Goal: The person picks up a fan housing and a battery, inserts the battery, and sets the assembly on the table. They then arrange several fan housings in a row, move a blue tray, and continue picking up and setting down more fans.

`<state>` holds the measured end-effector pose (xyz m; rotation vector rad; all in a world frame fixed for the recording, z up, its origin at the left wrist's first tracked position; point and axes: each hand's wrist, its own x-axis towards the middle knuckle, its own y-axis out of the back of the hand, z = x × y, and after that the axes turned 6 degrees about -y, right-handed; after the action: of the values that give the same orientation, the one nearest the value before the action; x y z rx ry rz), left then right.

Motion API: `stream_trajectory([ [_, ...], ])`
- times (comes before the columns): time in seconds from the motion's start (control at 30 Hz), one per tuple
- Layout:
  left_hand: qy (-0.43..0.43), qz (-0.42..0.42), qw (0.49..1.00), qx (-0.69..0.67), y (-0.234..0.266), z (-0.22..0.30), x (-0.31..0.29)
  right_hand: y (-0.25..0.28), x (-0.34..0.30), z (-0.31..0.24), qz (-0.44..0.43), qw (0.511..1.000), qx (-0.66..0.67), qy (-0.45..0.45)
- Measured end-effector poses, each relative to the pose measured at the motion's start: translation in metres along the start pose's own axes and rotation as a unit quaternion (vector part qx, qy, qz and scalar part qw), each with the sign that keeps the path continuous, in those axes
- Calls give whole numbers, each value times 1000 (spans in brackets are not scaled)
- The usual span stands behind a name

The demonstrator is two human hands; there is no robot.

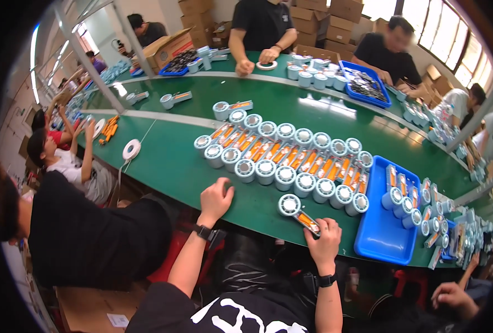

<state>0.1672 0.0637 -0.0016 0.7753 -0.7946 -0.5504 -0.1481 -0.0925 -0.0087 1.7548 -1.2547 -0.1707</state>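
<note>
A light blue handheld fan point(288, 205) lies at the table's near edge, its round head to the left. Its handle is uncovered and shows an orange battery inside. My right hand point(325, 240) grips the free end of that handle, fingers closed over it. To the left, my left hand point(217, 200) rests on the green tabletop with fingers loosely bent and the thumb apart, holding nothing. Just beyond both hands, similar fans point(265, 169) stand in two long rows, heads outward, with their uncovered handles and orange batteries meeting in the middle.
A blue tray point(388, 244) holding several fans is to the right, with more fans point(435, 222) past it. A white tape roll point(131, 149) lies at left. Across the table are blue trays of dark parts point(367, 89) and people working. Another person point(91, 227) sits close on my left.
</note>
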Motion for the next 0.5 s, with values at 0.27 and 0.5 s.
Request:
stream_trajectory([
  [0.27,-22,7,999,24,-11,-14,-8,-10,4,-7,-11,1000,7,12],
  [0.5,-94,45,993,51,-12,-8,1,-1,3,-1,-22,1000,1,9],
])
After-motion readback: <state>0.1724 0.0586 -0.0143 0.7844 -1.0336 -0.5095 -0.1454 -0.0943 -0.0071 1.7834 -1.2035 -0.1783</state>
